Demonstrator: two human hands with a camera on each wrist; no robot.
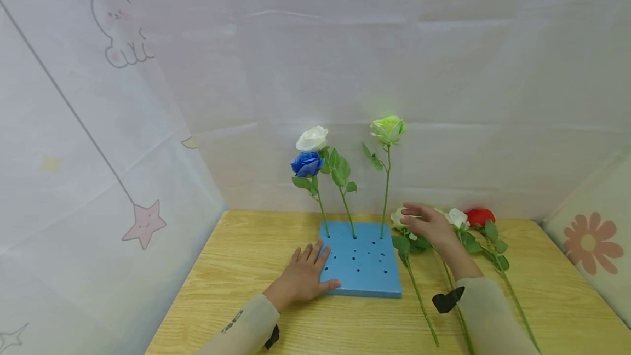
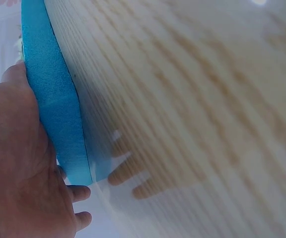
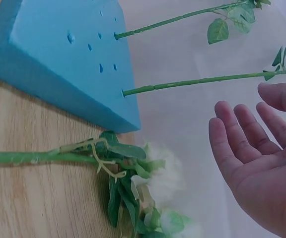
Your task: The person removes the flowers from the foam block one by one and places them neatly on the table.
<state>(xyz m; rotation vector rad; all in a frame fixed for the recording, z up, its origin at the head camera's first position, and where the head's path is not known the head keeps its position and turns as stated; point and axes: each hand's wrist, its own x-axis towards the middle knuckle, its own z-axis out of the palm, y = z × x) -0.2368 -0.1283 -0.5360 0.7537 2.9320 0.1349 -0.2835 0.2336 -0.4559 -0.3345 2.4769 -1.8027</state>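
Observation:
A blue foam block (image 1: 365, 281) with several small holes lies on the table. Along its far edge stand a blue rose (image 1: 307, 164), a white rose (image 1: 313, 138) and a green rose (image 1: 388, 129), stems in the foam. My left hand (image 1: 303, 278) rests on the block's left side, fingers spread and thumb on the near left corner. To the right of the block, my right hand (image 1: 431, 226) hovers over the loose roses, holding nothing. In the right wrist view its fingers (image 3: 227, 134) are relaxed and apart from the green rose's stem (image 3: 192, 82).
Loose flowers lie on the wooden table (image 1: 236, 273) right of the block: a cream rose (image 1: 397, 219), another white rose (image 1: 457, 218) and a red rose (image 1: 480, 216), stems toward the near edge. A pale printed cloth (image 1: 320, 59) hangs behind and at the sides.

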